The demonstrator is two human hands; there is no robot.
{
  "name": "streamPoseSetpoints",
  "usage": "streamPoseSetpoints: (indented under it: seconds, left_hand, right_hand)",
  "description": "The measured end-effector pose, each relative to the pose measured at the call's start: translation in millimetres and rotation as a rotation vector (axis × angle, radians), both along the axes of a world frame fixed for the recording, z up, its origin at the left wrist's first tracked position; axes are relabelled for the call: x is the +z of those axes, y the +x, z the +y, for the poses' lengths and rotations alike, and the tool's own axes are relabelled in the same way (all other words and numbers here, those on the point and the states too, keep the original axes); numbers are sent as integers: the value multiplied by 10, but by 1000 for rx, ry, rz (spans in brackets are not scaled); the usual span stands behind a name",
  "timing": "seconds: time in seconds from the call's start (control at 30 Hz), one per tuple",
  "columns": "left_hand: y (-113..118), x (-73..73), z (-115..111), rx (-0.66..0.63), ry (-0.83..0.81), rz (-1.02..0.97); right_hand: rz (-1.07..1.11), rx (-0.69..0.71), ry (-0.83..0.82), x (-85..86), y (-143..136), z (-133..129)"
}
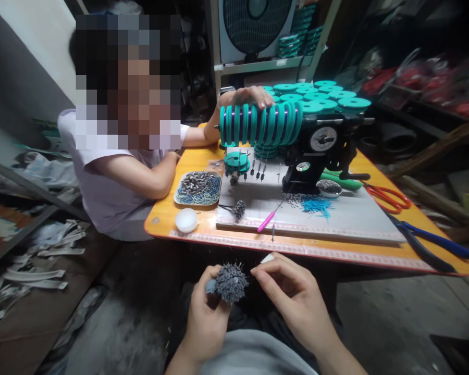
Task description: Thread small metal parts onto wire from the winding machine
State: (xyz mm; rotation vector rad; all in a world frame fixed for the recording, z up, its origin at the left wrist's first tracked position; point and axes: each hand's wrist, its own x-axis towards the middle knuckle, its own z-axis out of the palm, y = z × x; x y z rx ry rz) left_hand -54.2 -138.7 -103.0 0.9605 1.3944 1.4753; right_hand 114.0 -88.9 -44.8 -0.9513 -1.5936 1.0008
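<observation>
My left hand [206,320] is closed around a bundle of small dark grey pieces [232,283], with a smaller blue-grey bunch [211,286] beside it. To its right, my right hand [291,297] has thumb and index finger pinched together near the bundle; anything between the fingertips is too small to make out. A white piece [267,258] shows by its index finger. Both hands are below the table's front edge. On the board [336,224] lie a pink-handled tool [266,222], a small dark bunch [239,209] and blue strips [316,206].
A person [121,182] sits at the left, one hand [254,97] on the green discs [261,125] of a black machine [320,140]. The yellow table [162,213] bears a parts tray [198,188], a white round container [186,221], orange-handled scissors [391,199] and blue-handled pliers [433,242].
</observation>
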Motion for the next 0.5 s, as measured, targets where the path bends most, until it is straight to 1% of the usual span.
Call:
streamPoseSetpoints:
  seconds: [0.07, 0.13, 0.23, 0.33, 0.43, 0.5]
  left_hand:
    - [2, -8, 2, 9, 29, -5]
    - [0, 28, 18, -33, 69, 31]
    - [-4, 106, 51, -116, 165, 146]
    - [-5, 139, 63, -150, 236, 205]
    - [-2, 127, 50, -183, 246, 175]
    - [8, 118, 36, -177, 207, 131]
  right_hand:
    - [7, 11, -6, -1, 4, 4]
    - [7, 27, -14, 0, 7, -1]
    - [-14, 30, -19, 10, 17, -15]
    - [-37, 28, -22, 19, 32, -26]
    - [-66, 39, -43, 14, 38, -27]
    - [-77, 54, -65, 3, 33, -26]
